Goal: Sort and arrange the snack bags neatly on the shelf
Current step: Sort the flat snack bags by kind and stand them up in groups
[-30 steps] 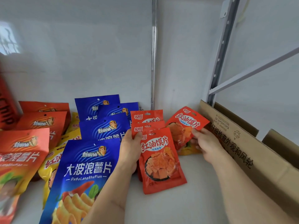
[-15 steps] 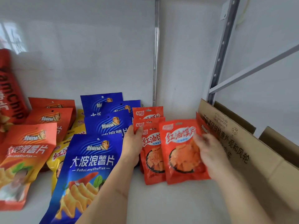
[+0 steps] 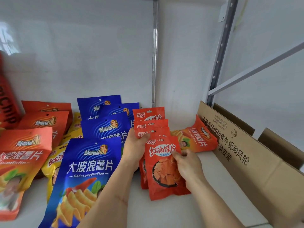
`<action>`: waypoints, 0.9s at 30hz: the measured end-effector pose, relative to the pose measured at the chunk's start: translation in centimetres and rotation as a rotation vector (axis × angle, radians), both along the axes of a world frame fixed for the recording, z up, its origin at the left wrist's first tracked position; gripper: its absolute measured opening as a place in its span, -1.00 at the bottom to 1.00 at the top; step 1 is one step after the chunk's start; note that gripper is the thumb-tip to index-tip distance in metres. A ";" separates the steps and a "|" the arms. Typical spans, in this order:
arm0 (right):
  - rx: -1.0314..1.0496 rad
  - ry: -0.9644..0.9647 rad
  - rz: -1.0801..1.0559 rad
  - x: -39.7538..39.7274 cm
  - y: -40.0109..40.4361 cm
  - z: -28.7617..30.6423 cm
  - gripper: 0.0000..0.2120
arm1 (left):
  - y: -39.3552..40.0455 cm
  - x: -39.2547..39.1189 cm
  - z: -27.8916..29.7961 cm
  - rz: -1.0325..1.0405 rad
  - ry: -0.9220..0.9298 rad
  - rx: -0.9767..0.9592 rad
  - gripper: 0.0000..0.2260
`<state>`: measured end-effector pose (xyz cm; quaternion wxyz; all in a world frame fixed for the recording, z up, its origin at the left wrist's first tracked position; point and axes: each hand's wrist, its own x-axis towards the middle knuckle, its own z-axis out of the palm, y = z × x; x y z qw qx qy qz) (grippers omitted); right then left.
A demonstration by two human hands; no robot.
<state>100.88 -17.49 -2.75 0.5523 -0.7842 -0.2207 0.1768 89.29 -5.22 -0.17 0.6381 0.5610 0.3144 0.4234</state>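
A row of small red snack bags (image 3: 150, 119) stands overlapping on the white shelf (image 3: 164, 211), running front to back. My left hand (image 3: 134, 148) grips the left side of this row, thumb over a bag's top corner. My right hand (image 3: 187, 163) pinches the right edge of the front red bag (image 3: 162, 170), which lies on top of the row. To the left stand blue chip bags (image 3: 92, 165), orange chip bags (image 3: 24, 152) and yellow bags (image 3: 54, 163) between them. One orange chip bag (image 3: 197, 139) lies sideways behind the red row, against a cardboard box.
An open cardboard box (image 3: 246, 162) with printed text fills the shelf's right side. A tall red chip pack (image 3: 6, 102) stands at the far left. White back wall, a metal strip (image 3: 154, 55) and a perforated shelf upright (image 3: 222, 46) lie behind.
My right hand brought the red bag from the right, turned it upright and set it at the front of the red row. The orange bag behind it came into sight.
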 end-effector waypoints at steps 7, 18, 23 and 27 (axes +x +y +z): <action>0.206 0.349 -0.197 3.9 -1.0 1.1 -0.69 | 0.4 0.2 -0.5 0.012 0.022 0.026 -0.84; 0.273 0.532 -0.329 7.3 2.1 2.5 -0.66 | 0.5 0.3 -0.9 0.008 0.027 0.050 -0.83; 0.397 0.383 -0.266 7.1 3.4 4.0 -0.86 | 0.7 0.5 -1.2 0.012 0.027 0.047 -0.84; 0.576 0.190 -0.215 7.6 2.9 6.0 -0.87 | 1.2 1.2 -0.9 0.020 0.039 0.033 -0.83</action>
